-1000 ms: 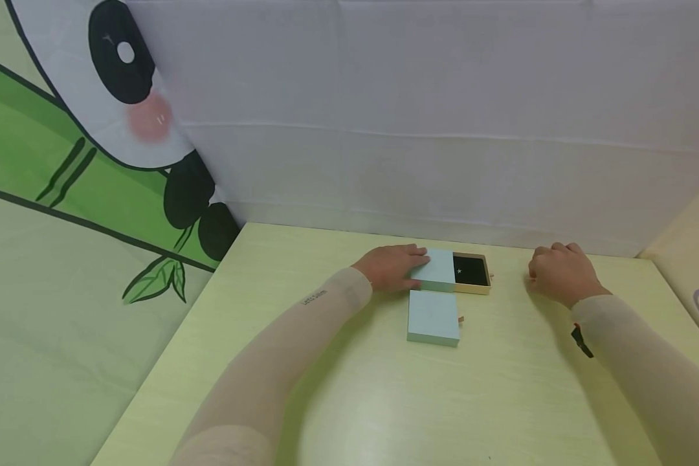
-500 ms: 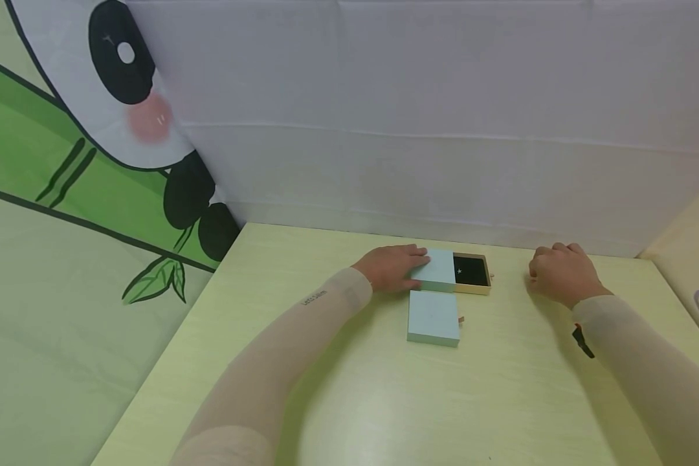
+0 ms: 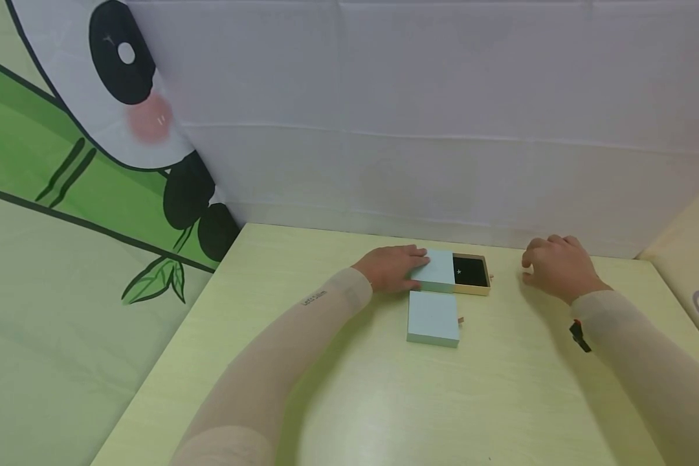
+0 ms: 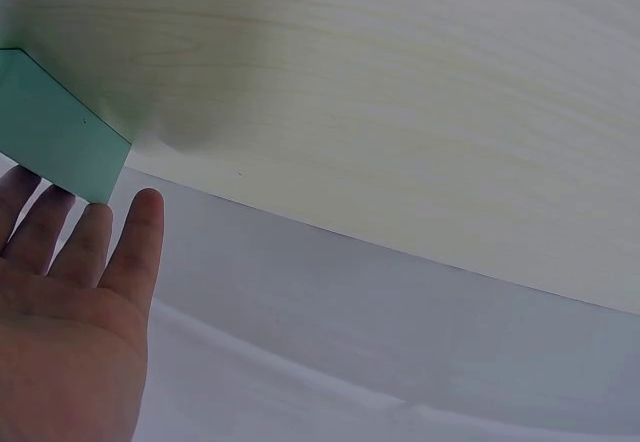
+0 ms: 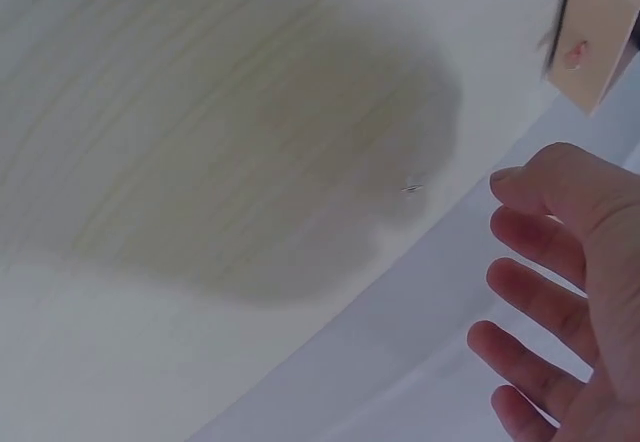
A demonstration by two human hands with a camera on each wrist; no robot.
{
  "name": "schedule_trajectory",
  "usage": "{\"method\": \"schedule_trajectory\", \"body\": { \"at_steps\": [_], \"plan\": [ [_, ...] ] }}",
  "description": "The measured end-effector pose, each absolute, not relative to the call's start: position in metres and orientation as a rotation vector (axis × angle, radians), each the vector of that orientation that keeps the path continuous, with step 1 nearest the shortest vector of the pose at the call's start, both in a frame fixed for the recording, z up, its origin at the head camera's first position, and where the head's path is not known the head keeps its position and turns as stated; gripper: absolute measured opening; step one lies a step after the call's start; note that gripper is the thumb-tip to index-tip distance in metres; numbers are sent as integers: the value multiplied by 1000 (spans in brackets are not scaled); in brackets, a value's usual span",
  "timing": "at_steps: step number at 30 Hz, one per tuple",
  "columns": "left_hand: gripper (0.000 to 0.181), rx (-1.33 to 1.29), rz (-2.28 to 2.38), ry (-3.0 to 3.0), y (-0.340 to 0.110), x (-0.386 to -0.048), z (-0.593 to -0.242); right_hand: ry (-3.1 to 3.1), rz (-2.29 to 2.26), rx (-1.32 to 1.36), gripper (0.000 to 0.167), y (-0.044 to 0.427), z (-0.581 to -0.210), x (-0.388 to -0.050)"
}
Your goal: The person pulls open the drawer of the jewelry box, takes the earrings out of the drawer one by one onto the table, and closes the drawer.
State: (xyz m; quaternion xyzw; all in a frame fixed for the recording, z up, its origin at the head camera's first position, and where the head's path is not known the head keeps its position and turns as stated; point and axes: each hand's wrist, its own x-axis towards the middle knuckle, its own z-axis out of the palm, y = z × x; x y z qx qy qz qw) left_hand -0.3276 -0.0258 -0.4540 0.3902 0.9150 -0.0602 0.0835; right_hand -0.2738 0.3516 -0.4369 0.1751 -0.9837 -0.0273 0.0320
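Note:
My left hand (image 3: 389,268) rests on the left end of a pale blue-green slide-out gift box (image 3: 437,268). Its fingers (image 4: 82,245) lie nearly straight against the box's top edge in the left wrist view. The box's drawer (image 3: 472,289) stands partly out to the right, showing a black pad (image 3: 470,270) with a small silvery star-like piece. My right hand (image 3: 559,268) hovers right of the drawer, fingers loosely curved and holding nothing. In the right wrist view a tiny shiny silver thing (image 5: 412,188) lies on the table; its kind is too small to tell.
A second pale blue-green box (image 3: 433,317), with a small pull tab on its right, sits just in front of the first. Behind the pale wooden table (image 3: 349,388) hangs a white cloth (image 3: 443,129). A printed panda cloth (image 3: 110,129) hangs at the left.
My right hand's fingers have loosened from a tighter curl, and the hand has risen a little and shifted slightly left. The left hand and both boxes keep their places.

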Motion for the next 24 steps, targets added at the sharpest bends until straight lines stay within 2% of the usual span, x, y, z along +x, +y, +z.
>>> {"method": "schedule_trajectory", "body": {
  "at_steps": [24],
  "plan": [
    [75,1154,-172,2732,-27,-322,-451,-2973,-36,628,16,288,-422,-273]
  ]
}}
